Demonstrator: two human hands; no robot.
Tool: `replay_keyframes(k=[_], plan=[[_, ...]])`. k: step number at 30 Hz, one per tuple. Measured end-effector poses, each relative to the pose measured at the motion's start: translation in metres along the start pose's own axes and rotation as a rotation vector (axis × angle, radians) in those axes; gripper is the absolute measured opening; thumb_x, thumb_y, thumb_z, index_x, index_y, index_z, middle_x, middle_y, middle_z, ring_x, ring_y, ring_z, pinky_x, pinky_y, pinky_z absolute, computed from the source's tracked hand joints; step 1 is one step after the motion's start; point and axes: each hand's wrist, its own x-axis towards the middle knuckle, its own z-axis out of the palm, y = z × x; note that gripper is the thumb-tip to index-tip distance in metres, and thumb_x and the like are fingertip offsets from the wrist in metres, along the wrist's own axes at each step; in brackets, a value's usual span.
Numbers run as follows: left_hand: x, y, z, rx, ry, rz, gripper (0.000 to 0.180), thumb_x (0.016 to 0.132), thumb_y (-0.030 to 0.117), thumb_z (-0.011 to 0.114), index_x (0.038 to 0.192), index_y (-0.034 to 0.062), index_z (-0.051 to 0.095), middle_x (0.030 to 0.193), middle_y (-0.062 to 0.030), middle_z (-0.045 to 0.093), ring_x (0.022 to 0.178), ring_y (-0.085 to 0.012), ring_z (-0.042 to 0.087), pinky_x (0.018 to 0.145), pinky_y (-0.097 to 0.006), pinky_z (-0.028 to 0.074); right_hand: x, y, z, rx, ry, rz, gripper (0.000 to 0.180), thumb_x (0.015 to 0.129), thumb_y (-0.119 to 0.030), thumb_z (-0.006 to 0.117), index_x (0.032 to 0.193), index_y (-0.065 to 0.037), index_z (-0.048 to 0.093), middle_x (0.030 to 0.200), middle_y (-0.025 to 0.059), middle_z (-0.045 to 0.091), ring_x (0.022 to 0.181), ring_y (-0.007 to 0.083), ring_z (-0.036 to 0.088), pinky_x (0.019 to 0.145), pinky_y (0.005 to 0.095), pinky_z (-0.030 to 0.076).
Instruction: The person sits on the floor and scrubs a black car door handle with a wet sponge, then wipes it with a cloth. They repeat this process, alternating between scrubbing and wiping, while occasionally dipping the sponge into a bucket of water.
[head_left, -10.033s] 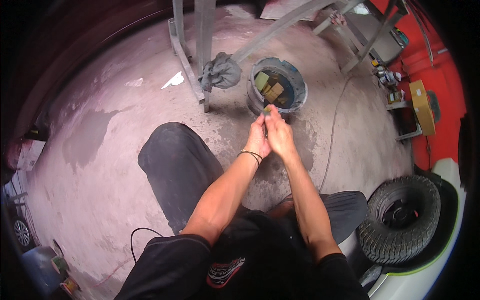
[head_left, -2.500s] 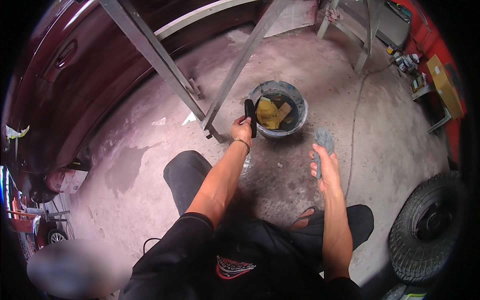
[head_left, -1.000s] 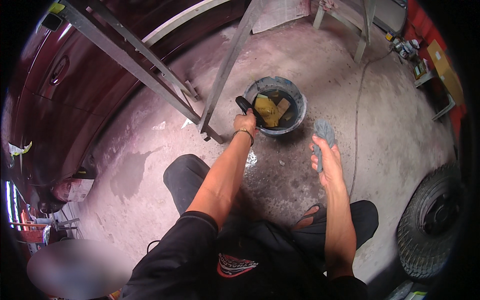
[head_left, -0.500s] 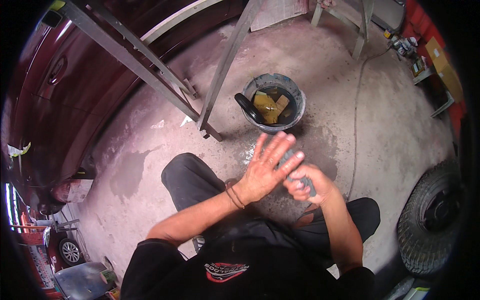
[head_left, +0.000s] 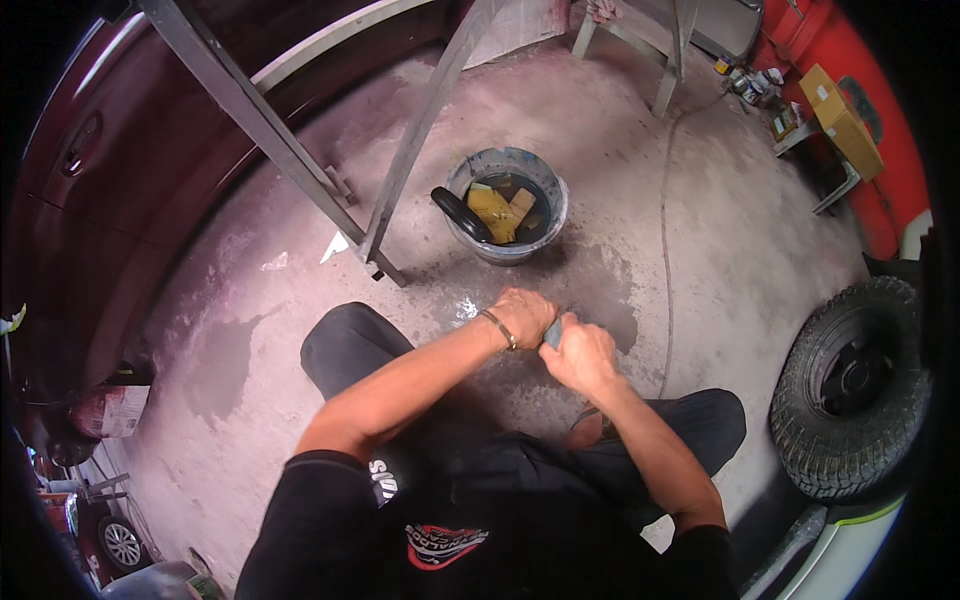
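In front of me, above the wet floor, my left hand (head_left: 523,318) and my right hand (head_left: 582,357) are close together. Between them shows a small grey piece (head_left: 552,334), soft-looking, possibly cloth or a folded pad; most of it is hidden. Fingers of both hands are curled around it. Just beyond stands a grey bucket (head_left: 510,256) with dark liquid inside. Yellow sheets (head_left: 490,213) and a tan piece (head_left: 522,203) lie in the liquid. A long black rounded object (head_left: 461,215) leans over the bucket's left rim.
Grey metal stand legs (head_left: 400,165) rise left of the bucket, beside a dark red car (head_left: 110,190). A hose or cable (head_left: 666,250) runs along the floor on the right. Further right lies a treaded tire (head_left: 850,390). A cardboard box (head_left: 842,118) sits at the far right.
My left hand's spread fingers have curled in, around the grey piece. My right hand has turned, its back now uppermost. The whole view has shifted, so the bucket appears further left.
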Motion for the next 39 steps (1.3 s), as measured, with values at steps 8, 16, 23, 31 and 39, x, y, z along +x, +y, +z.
replay_keyframes(k=[8,16,23,31,39], plan=[[-0.018,0.013,-0.021,0.068,1.183,0.616,0.063,0.086,0.023,0.071,0.148,0.0155,0.061,0.108,-0.0061,0.062,0.098,-0.0254,0.066,0.099,-0.049,0.051,-0.013,0.029,-0.074,1.739,-0.898,0.393,0.024,0.098,-0.024,0.071,0.086,-0.012,0.055,0.060,-0.0080,0.039,0.044,0.0034,0.031,0.041,0.0237,0.020],[0.019,0.008,0.051,0.235,0.530,0.369,0.015,0.075,0.023,0.081,0.083,0.0119,0.074,0.073,-0.0090,0.075,0.072,-0.0251,0.078,0.076,-0.039,0.058,-0.002,0.059,0.015,0.691,-0.491,0.277,0.028,0.092,-0.024,0.079,0.107,-0.001,0.072,0.076,0.0051,0.070,0.067,0.0234,0.070,0.052,0.0375,0.055],[0.051,0.008,0.083,-0.184,0.116,0.123,0.018,0.072,0.014,0.075,0.084,0.0014,0.080,0.088,-0.0243,0.078,0.091,-0.0412,0.079,0.081,-0.049,0.064,0.017,0.064,0.043,-0.308,-0.297,0.118,0.037,0.087,-0.024,0.078,0.117,-0.003,0.074,0.103,0.0281,0.077,0.101,0.0440,0.076,0.088,0.0532,0.062],[0.106,-0.016,0.086,-0.520,-0.280,0.080,0.031,0.071,0.024,0.085,0.087,-0.0019,0.079,0.084,-0.0173,0.078,0.081,-0.0315,0.076,0.075,-0.046,0.059,0.024,0.068,0.039,-0.443,0.018,-0.135,0.048,0.089,-0.026,0.078,0.129,-0.007,0.063,0.093,0.0219,0.078,0.092,0.0409,0.078,0.081,0.0518,0.062],[0.068,0.027,0.022,-0.066,0.839,0.347,0.061,0.083,0.026,0.086,0.138,0.0140,0.063,0.133,-0.0115,0.071,0.129,-0.0271,0.069,0.108,-0.051,0.052,0.002,0.108,-0.020,0.113,0.075,0.238,0.030,0.097,-0.034,0.073,0.107,-0.008,0.062,0.063,0.0048,0.062,0.054,0.0247,0.060,0.052,0.0387,0.048]])
